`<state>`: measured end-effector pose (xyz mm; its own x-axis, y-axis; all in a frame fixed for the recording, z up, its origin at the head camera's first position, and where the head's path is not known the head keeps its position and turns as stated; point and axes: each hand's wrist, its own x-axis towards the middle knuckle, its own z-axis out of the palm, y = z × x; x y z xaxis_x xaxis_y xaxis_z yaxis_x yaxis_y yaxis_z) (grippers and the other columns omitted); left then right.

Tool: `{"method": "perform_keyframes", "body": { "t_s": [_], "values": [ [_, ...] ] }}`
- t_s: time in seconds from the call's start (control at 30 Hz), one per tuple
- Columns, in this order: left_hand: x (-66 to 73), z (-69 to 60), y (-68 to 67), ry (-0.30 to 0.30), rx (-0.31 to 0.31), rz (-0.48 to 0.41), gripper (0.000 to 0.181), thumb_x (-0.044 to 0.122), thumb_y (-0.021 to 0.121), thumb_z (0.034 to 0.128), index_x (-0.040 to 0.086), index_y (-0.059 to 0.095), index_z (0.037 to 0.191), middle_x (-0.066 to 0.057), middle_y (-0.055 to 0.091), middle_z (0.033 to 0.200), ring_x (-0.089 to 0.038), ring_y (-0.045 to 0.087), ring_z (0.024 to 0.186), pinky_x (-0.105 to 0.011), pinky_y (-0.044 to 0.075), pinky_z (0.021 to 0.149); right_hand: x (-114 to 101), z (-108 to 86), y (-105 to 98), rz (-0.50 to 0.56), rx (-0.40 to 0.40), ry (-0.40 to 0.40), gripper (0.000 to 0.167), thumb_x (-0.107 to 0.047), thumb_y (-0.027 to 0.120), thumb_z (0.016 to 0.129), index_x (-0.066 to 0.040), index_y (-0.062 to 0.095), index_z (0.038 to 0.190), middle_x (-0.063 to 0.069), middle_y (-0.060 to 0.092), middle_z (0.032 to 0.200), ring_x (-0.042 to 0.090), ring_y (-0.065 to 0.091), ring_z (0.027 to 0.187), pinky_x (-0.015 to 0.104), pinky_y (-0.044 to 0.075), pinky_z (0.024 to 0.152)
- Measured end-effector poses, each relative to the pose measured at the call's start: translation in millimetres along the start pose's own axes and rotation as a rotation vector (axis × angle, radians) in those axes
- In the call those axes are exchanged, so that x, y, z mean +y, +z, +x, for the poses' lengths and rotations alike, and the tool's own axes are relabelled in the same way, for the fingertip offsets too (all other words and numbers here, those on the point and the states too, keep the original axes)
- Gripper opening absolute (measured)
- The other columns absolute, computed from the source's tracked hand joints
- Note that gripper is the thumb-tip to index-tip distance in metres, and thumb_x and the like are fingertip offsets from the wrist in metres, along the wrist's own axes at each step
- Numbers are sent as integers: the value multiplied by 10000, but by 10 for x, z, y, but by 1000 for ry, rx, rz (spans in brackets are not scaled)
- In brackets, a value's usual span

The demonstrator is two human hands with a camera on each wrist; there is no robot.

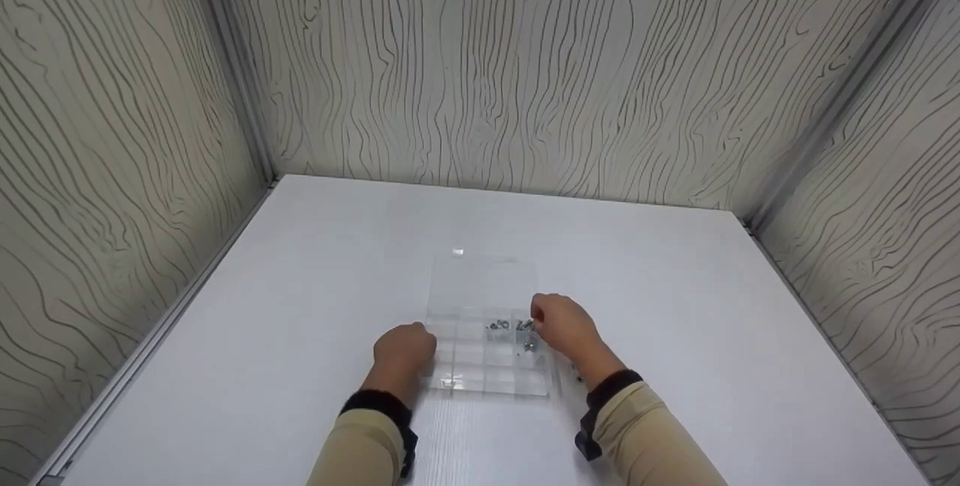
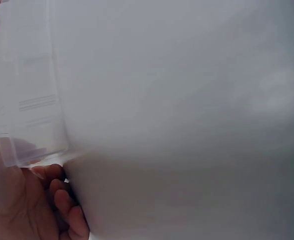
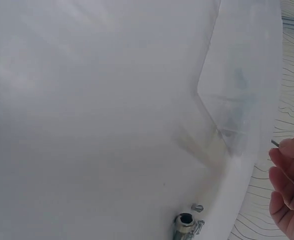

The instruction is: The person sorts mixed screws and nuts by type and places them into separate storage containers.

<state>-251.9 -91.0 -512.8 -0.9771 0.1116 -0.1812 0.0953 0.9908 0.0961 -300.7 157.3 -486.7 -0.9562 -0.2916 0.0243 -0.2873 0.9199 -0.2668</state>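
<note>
At left: bare left hand with fingers curled, apparently gripping the left edge of a clear, rectangular, many-celled plastic box. At centre: that box, flat on a smooth white table, with a transparent, flat plastic lid laid open beyond the far edge. In the right-hand cells: small silvery metal fittings — mostly towards the far end. Farther right: bare right hand at the box's right edge, with fingertips pinching a slim, dark metal piece. On the table to the right of the box: a hollow, silvery metal cylinder beside smaller loose metal bits. Advisable, on judgement: keep the box braced; pinch lightly; lower well below the thin dividers before releasing — otherwise liable to bounce into a neighbouring cell.
</note>
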Motion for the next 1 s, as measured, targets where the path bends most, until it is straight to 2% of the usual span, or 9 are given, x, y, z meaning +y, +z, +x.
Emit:
{"method": "perform_keyframes", "body": {
  "t_s": [0.13,0.4,0.53,0.67,0.83,0.93,1.0],
  "values": [
    [-4,17,11,-11,-10,-15,232,45,621,710,73,681,932,-82,612,1066,-273,577,905,-404,514,716,-9,-9,19,7,-2,1,52,-113,644,812,-134,604,836,-19,567,757,152,546,735,319,482,667],
    [2,3,-15,4,-33,12,87,57,624,744,93,665,812,-52,593,939,-237,560,801,-380,516,659,20,-29,1,19,-16,16,51,-108,639,817,-136,604,841,-12,580,799,165,553,777,336,479,681],
    [10,-14,-37,12,-35,9,80,47,627,738,89,659,799,-57,587,920,-239,554,789,-382,515,658,75,-49,-31,39,3,-4,61,-90,631,816,-137,593,808,-15,567,787,167,541,769,335,467,666],
    [15,-21,-46,13,-36,7,73,50,630,727,86,656,785,-61,583,894,-246,552,767,-389,514,646,167,-75,-94,55,9,16,48,-88,623,826,-128,596,826,-11,567,787,166,540,762,333,472,667],
    [14,-21,-59,-6,-40,-20,90,41,631,698,82,657,774,-59,592,899,-250,558,773,-400,516,643,315,-111,-181,51,-23,64,42,-88,616,827,-105,601,863,15,585,808,179,556,767,352,490,682],
    [14,-24,-70,-16,-41,-37,107,35,625,697,68,659,793,-64,597,913,-256,566,789,-403,517,651,411,-123,-202,56,-77,104,40,-80,618,819,-104,598,843,20,583,802,178,551,757,356,494,686],
    [14,-27,-76,-32,-42,-68,160,47,613,723,50,667,874,-73,611,980,-263,578,842,-402,518,682,470,-133,-199,54,-125,130,50,-63,621,808,-103,596,826,21,576,789,178,546,748,357,496,685]
  ]
}}
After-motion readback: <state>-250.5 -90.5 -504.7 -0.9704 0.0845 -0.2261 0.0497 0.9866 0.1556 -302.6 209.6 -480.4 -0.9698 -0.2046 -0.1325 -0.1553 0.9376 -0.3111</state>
